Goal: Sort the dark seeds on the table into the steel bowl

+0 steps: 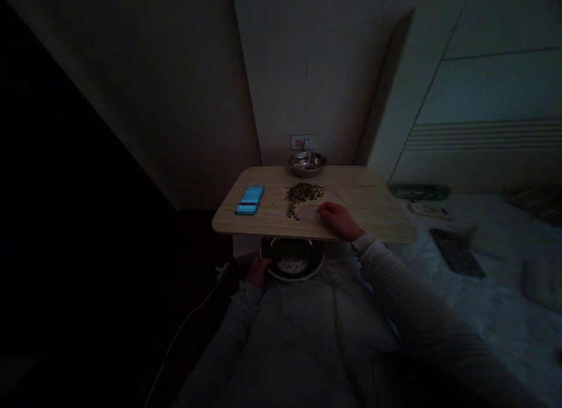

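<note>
Small dark grains (pixel 304 192) lie in a loose pile on the light wooden tabletop (pixel 351 188), with a narrow trail running toward the near edge. My right hand (pixel 337 219) is closed at the near side of the pile, on a thin, pale, see-through piece (pixel 308 214) lying low over the wood; its exact kind is hard to make out. Below the table's near edge, my left hand (pixel 259 270) grips the left rim of a wide metal bowl (pixel 292 273). A few dark grains sit in that bowl, whose far part is hidden under the tabletop.
A smaller steel bowl (pixel 307 164) stands at the table's back edge, under a wall socket (pixel 302 141). A lit phone (pixel 250 200) lies at the left. On the bed to the right are a green bottle (pixel 419 191) and a dark flat phone-like object (pixel 456 253). A white cable (pixel 184 324) hangs at the lower left.
</note>
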Demonstrator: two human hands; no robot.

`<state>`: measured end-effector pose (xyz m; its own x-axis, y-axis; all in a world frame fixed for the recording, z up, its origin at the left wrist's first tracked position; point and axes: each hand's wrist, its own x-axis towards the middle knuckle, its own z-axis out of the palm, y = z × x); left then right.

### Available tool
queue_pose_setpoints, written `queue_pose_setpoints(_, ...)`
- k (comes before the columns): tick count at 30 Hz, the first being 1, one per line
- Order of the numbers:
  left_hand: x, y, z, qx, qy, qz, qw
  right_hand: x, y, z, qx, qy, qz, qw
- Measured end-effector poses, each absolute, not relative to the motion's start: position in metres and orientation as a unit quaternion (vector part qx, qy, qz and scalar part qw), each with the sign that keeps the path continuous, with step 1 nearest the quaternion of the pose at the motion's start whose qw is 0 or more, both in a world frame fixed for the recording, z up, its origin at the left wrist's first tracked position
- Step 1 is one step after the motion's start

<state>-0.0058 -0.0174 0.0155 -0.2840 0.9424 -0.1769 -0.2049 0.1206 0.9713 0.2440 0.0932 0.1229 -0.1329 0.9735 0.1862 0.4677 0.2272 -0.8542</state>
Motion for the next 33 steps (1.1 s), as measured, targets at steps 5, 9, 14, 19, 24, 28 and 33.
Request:
queue_pose_setpoints(5, -0.005, -0.02, 0.017, 0.336, 0.553, 0.582, 0.493, 0.244, 0.095, 0.121, -0.532, -0.682, 0.307, 0.397)
queue_pose_setpoints(9, -0.011, -0.018, 0.021, 0.361, 0.55, 0.554, 0.51, 0.246, 0.097, 0.118, -0.524, -0.688, 0.297, 0.405)
queue_pose_setpoints(14, -0.014, -0.014, 0.022, 0.356, 0.547, 0.551, 0.52, 0.246, 0.096, 0.116, -0.511, -0.698, 0.313, 0.391)
queue_pose_setpoints(19, -0.011, -0.014, 0.02, 0.337, 0.547, 0.557, 0.527, 0.244, 0.094, 0.118, -0.525, -0.708, 0.293, 0.372)
queue_pose_setpoints(24, -0.007, -0.02, 0.023, 0.337, 0.556, 0.552, 0.522, 0.244, 0.093, 0.12, -0.53, -0.712, 0.281, 0.366)
queue_pose_setpoints(28, -0.001, -0.024, 0.028, 0.336, 0.544, 0.58, 0.504, 0.244, 0.091, 0.123, -0.53, -0.717, 0.274, 0.36)
queue_pose_setpoints(33, 0.0, -0.023, 0.032, 0.325, 0.553, 0.576, 0.507, 0.242, 0.088, 0.124, -0.528, -0.72, 0.279, 0.352)
